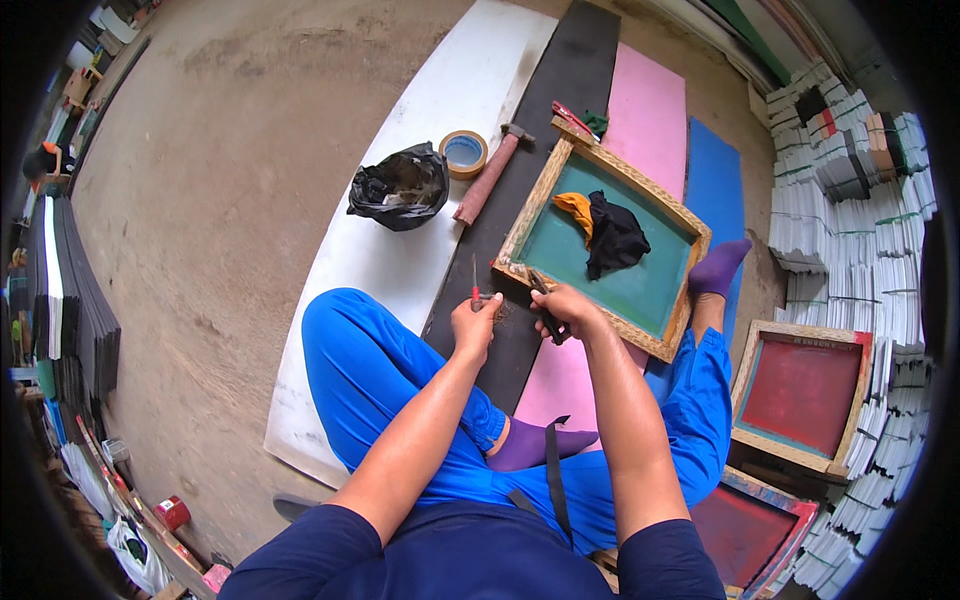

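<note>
Head view: I see a slim gap between left grip (475, 322) and right grip (567, 308). Narrow lane: the black strip (492, 228) between hammer (488, 182) and wooden frame (532, 205). Obstacles: frame ahead of right grip, passable above; tape roll (466, 175) and black bag (390, 207) left of hammer; bent knee (345, 315) at left.

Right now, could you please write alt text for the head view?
A person's left hand holds a red-handled pointed tool, the right hand dark pliers, near a wooden frame; black and yellow cloth lies on its green screen.

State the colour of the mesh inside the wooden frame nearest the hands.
The mesh is teal green; the head view shows it best.
</note>
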`<state>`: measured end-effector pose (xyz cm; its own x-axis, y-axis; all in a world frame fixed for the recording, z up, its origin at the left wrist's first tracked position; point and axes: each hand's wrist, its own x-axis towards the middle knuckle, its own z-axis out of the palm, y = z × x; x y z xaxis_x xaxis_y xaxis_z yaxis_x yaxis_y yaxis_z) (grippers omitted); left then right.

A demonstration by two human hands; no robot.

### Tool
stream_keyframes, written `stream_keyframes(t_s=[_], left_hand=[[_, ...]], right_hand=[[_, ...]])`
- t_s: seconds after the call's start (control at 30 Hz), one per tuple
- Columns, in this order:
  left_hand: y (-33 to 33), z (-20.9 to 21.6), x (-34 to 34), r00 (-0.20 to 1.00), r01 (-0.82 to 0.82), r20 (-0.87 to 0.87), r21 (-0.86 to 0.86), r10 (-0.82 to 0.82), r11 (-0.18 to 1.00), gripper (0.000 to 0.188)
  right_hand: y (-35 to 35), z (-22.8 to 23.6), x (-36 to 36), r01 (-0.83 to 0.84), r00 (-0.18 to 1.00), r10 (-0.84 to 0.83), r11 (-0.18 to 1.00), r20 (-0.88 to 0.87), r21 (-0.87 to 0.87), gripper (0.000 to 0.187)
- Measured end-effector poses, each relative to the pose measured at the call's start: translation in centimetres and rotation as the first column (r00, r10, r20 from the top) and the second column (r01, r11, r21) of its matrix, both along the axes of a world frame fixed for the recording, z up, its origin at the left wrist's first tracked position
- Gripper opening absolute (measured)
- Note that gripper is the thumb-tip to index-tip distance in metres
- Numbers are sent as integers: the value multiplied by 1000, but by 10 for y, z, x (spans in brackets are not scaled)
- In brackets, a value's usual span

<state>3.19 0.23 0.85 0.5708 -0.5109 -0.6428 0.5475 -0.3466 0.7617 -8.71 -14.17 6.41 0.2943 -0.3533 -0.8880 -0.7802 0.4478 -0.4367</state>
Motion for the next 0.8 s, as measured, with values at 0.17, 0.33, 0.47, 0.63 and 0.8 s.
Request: stream_keyframes(t_s=[0.17, 0.33, 0.47, 0.63, 0.8], left_hand=[[-6, 5, -2, 1000, -3, 19, 29, 2, 1000, 29], [-10, 2, -2, 1000, 1, 8, 10, -1, 1000, 28], [-9, 1, 2, 1000, -11, 1, 20, 11, 1000, 28], [-6, 6, 4, 1000, -15, -13, 4, 15, 1000, 28], [-1, 11, 5, 997, -26, -67, -30, 24, 999, 28]], right_hand=[[37, -18, 4, 24, 999, -34, 949, -27, -314, 31], [46, -55, 0, -102, 994, 62, 793, -87, -600, 34], [61, -40, 10, -77, 993, -16, 674, -118, -735, 37], [70, -45, 8, 26, 993, -103, 659, -57, -751, 35], [79, -43, -2, 126, 991, -58, 656, 117, -744, 33]])
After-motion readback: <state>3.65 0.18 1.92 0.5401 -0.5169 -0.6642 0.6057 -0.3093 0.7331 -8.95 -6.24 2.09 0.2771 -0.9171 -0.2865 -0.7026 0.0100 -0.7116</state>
